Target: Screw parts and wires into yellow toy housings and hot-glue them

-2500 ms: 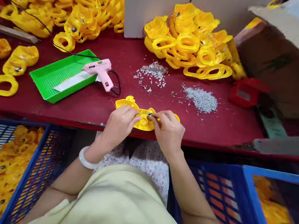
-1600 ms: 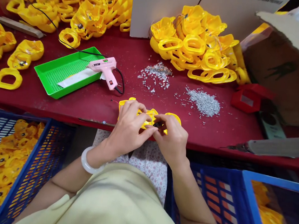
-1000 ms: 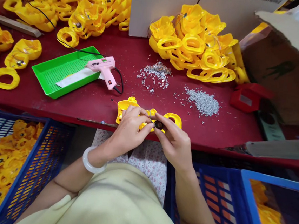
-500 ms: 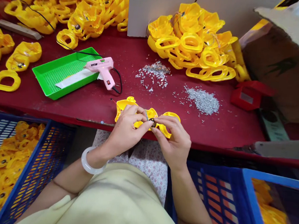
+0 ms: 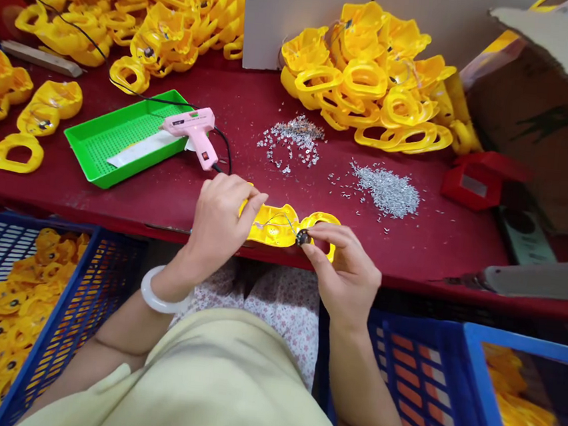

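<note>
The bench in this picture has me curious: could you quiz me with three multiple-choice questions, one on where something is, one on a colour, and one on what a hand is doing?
1. Where is the pink glue gun?
A. Inside a crate
B. On the red bench, beside the green tray
C. On the cardboard box

2. What colour is the crate at lower left?
A. Blue
B. Green
C. Red

3. What is the right hand doing?
A. Squeezing the glue gun
B. Resting on the lap
C. Fingering a small black round part on the yellow plastic piece

Answers:
1. B, it lies on the bench.
2. A, its frame is blue.
3. C, the fingers meet that part while the left hand holds the piece.
</note>
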Motion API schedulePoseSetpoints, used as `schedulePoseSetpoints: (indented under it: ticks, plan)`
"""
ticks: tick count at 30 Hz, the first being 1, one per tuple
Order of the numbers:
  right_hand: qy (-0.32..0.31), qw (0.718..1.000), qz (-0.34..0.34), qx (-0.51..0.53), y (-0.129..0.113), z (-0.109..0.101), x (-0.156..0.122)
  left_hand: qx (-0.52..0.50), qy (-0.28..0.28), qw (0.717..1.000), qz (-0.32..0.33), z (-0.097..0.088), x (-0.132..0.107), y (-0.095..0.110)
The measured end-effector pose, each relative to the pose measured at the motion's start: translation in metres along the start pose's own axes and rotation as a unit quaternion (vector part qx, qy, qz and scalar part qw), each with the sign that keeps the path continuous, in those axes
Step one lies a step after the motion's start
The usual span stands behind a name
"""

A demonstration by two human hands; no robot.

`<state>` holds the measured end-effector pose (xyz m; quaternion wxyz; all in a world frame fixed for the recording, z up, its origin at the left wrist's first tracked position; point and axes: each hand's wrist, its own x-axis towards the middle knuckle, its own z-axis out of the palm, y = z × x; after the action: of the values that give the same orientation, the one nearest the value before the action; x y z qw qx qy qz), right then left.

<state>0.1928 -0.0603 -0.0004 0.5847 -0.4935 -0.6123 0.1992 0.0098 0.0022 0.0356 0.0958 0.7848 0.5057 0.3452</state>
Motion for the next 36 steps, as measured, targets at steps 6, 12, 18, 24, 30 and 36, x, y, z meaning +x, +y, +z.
schedulePoseSetpoints:
  ticks: [6,12,18,24,30,36]
  plan:
    - [-0.054,0.995,-0.079,-0.038,-0.01,-0.019,-0.009,0.052,-0.204,0.97,0.125,0.017,0.025,-0.007]
    - [-0.049,0.992,-0.09,-0.075,-0.006,-0.028,-0.013,0.062,-0.328,0.917,0.22,0.018,0.024,-0.002]
    - [-0.045,0.991,-0.085,-0.088,-0.004,-0.027,-0.008,0.034,-0.268,0.942,0.198,0.013,0.02,-0.003]
    - [-0.147,0.975,-0.088,-0.143,0.007,-0.012,0.011,-0.141,-0.093,0.985,0.017,0.005,-0.005,-0.008]
    - [-0.204,0.951,-0.089,-0.216,0.022,0.005,0.027,-0.098,-0.099,0.986,0.088,0.005,-0.018,-0.014]
    - [-0.203,0.945,-0.085,-0.242,0.026,0.011,0.025,-0.005,-0.125,0.983,0.136,0.004,-0.023,-0.018]
